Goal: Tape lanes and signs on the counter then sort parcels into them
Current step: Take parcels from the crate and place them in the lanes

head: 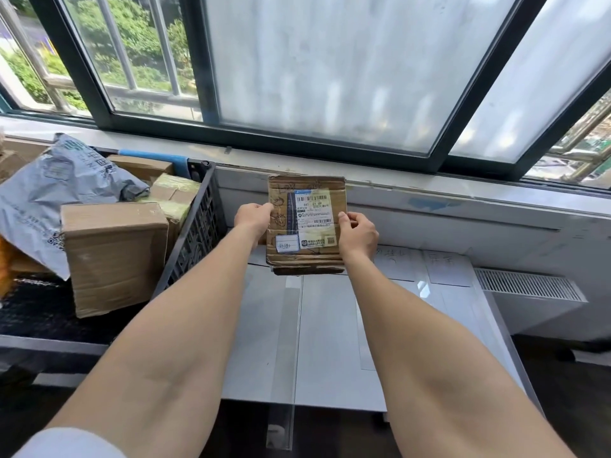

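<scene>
The head camera looks down on a pale grey, smooth counter top (330,342) that runs away from the person towards a white wall under a wide window with a dark metal frame (297,140). The middle panes are frosted; through the clear pane on the left, green trees and railings show. Two long strips of clear tape (284,325) lie lengthwise on the counter and divide it into lanes. At the far end, white paper signs with handwriting (443,267) lie flat on the surface, side by side. To the right of the counter, a white slatted vent grille (525,287) sits lower down against the wall.

Over the far end of the counter, in the leftmost lane, a small brown cardboard parcel with a white shipping label (305,226) is held upright with its label towards the camera. The left hand (253,219) grips its left edge, fingers curled behind it. The right hand (358,231) grips its right edge, thumb on the front face. Whether its lower edge touches the counter cannot be told. Both forearms are bare, and a white sleeve (66,444) shows at the lower left corner.

A black plastic lattice crate (195,233) stands just beside the counter on the left. In it a large plain brown cardboard box (112,252) stands tilted. A crumpled grey plastic mailer bag (49,200) lies behind it, and boxes wrapped in yellowish tape (175,196) sit against the crate's right wall.
</scene>
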